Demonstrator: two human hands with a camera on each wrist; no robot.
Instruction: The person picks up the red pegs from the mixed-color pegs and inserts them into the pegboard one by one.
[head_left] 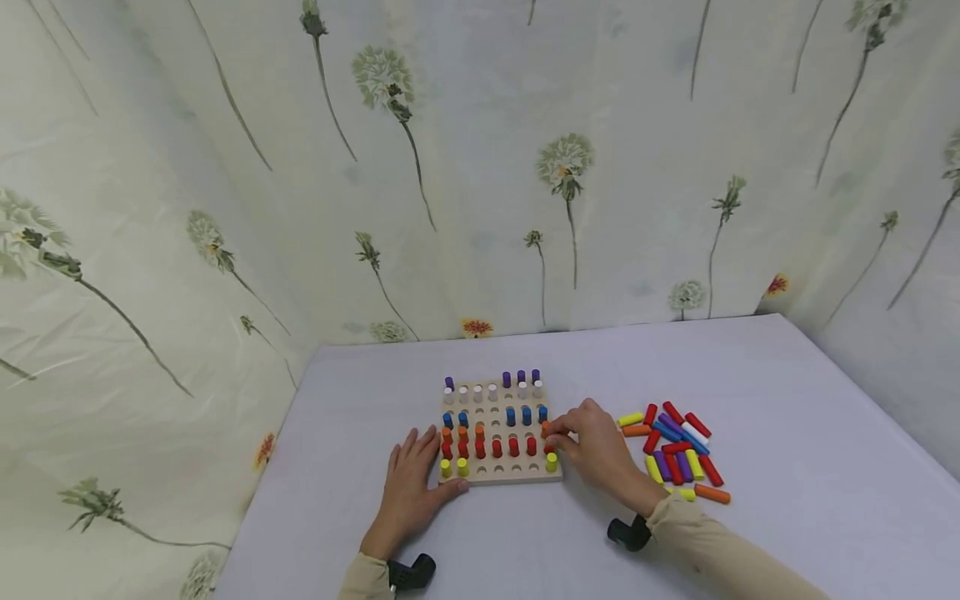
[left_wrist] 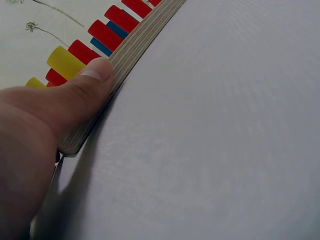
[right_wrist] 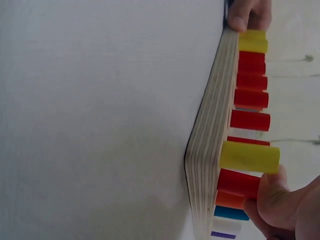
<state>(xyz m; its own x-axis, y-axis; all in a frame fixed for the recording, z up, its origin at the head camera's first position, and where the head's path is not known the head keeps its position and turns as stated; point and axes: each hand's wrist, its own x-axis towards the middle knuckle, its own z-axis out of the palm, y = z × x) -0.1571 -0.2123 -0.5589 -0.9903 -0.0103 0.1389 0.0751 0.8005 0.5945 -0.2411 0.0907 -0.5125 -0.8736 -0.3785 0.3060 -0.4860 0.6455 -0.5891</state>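
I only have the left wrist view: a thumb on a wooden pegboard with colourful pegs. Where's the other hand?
Observer: The right hand pinches a red peg by the right edge of the wooden pegboard.
Visitor: Are any pegs off the board?
Observer: Yes, loose pegs lie jumbled on the table, to its right.
Visitor: Any colour I'm missing?
Observer: White pegs stand toward the board's far edge.
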